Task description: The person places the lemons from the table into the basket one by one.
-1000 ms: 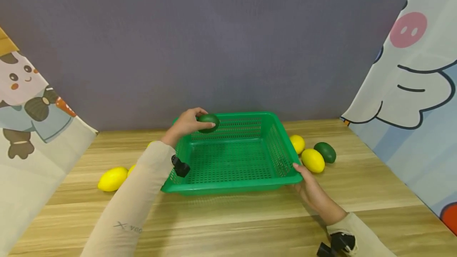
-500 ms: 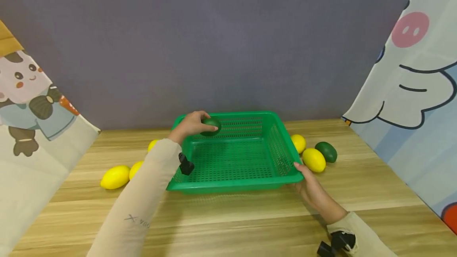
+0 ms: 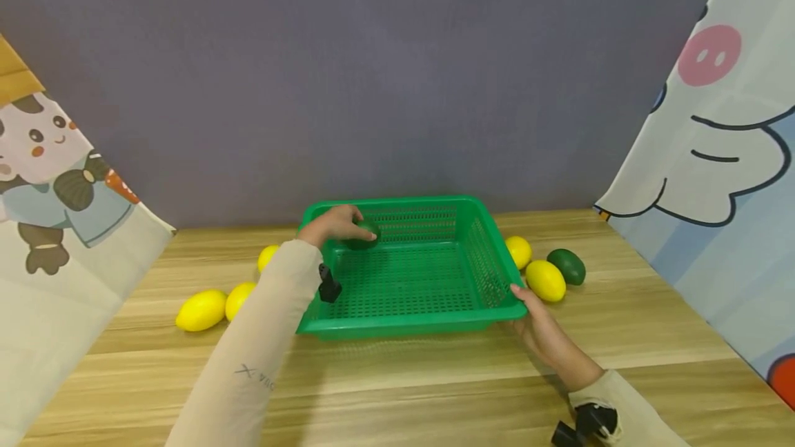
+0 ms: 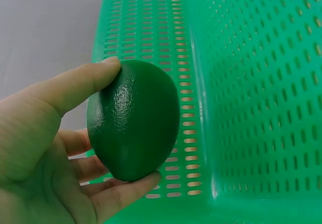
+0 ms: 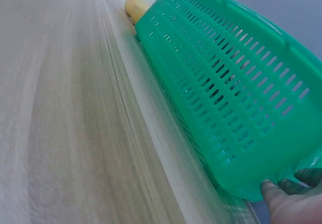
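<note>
Sleeve point(image 3: 248, 357) lettering unreadable; left hand point(image 3: 329, 225) grip on green avocado point(image 4: 133, 119).

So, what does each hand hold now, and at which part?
The left hand holds the dark green fruit around its sides, thumb above, fingers below. The right hand grips the green basket at its near right corner.

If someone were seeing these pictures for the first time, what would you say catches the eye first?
The bright green basket in the middle of the wooden table stands out first. The left hand holds a dark green avocado inside its far left corner, while the right hand grips its near right corner. Yellow lemons lie on the table on both sides, with a second avocado to the right.
</note>
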### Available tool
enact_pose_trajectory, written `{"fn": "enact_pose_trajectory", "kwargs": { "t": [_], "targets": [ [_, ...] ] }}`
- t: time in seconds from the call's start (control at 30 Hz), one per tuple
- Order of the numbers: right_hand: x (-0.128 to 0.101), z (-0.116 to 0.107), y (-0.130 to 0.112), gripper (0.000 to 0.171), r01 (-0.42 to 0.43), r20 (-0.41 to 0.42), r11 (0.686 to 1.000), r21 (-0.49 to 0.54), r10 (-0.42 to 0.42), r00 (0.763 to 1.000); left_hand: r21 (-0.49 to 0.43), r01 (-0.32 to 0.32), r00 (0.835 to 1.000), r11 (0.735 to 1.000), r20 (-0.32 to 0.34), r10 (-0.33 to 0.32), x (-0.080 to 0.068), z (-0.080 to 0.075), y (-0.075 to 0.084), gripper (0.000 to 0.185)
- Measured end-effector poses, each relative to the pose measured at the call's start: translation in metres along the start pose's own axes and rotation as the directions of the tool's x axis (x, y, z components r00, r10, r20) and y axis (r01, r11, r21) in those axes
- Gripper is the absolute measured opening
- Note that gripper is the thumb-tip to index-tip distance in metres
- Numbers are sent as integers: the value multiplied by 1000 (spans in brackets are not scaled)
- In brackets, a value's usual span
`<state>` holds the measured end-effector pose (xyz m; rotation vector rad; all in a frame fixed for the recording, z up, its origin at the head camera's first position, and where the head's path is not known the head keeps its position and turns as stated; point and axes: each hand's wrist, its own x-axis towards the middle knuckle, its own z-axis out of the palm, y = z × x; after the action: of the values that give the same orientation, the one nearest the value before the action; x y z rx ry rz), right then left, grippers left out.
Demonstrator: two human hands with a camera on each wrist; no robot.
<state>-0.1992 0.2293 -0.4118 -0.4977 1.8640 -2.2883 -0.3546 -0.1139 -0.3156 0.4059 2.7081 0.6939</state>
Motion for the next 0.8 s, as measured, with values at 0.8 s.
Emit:
{"fn": "enact_pose_trajectory", "kwargs": {
  "t": [0.8],
  "targets": [
    [1,-2,1,32,18,28,1000,7,-18,999,135,39,978,990,197,-66,7,19,1,69]
  ]
}}
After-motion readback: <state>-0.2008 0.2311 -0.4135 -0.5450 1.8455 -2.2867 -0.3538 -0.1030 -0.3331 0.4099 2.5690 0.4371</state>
